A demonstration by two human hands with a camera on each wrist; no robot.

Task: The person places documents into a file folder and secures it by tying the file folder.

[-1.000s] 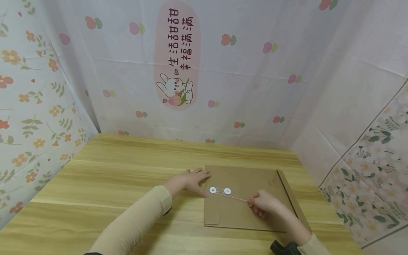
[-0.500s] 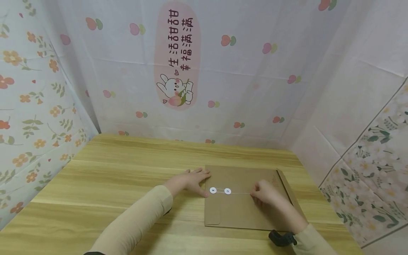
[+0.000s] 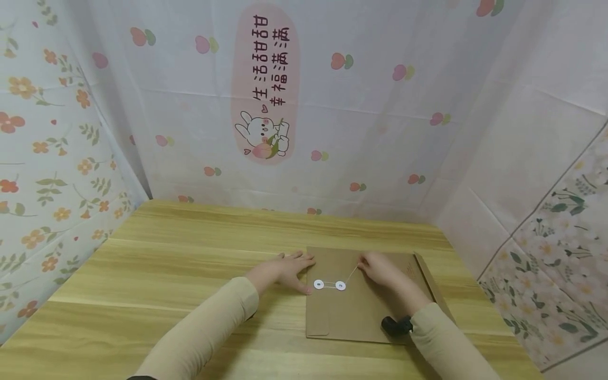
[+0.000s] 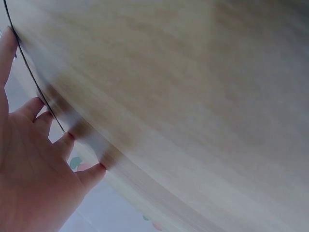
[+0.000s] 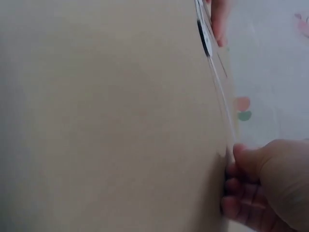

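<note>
A brown kraft paper envelope (image 3: 353, 316) lies flat on the wooden table, with two white button discs near its left edge. White string (image 3: 351, 274) runs between the left disc (image 3: 319, 284) and the right disc (image 3: 340, 285), then up to my right hand (image 3: 377, 268). That hand pinches the string between thumb and forefinger, a little above and right of the right disc; in the right wrist view the string (image 5: 223, 92) is taut. My left hand (image 3: 291, 272) has its fingers spread, fingertips resting at the envelope's left edge. In the left wrist view the left hand (image 4: 41, 164) touches the surface with its fingertips.
The wood-grain table (image 3: 190, 248) extends to the left of the envelope. Behind it hangs a white curtain (image 3: 361, 121) with fruit prints and a rabbit drawing. A black wrist device (image 3: 398, 325) sits at my right wrist, over the envelope's lower edge.
My right hand has swung the string from lower right of the discs, through level, to above the right disc. The string now bends around that disc. The left hand stays in place.
</note>
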